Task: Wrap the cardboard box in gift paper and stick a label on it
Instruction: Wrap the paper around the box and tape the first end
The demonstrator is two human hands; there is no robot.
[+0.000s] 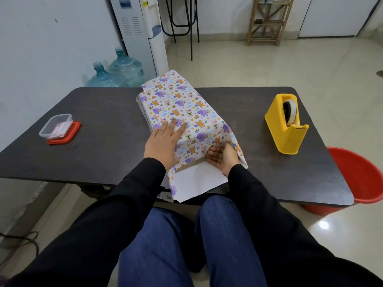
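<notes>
So the cardboard box (pixel 187 166) is parked mid-worktop (pixel 103 141), mostly covered by the gift paper (pixel 176 100). Its top, near end, is pressed flat by the left hand (pixel 163 141), fingers (pixel 176 126) straight and spread. The paper flap at the near right corner is gripped in the right hand (pixel 222 157), fingers curled.

A dark desk (pixel 103 146) stands on glossy pale floor tiles (pixel 279 65), white walls (pixel 41 48) behind, with a water dispenser (pixel 141 30), wooden rack (pixel 267 21) and red bucket (pixel 360 177) nearby.
</notes>
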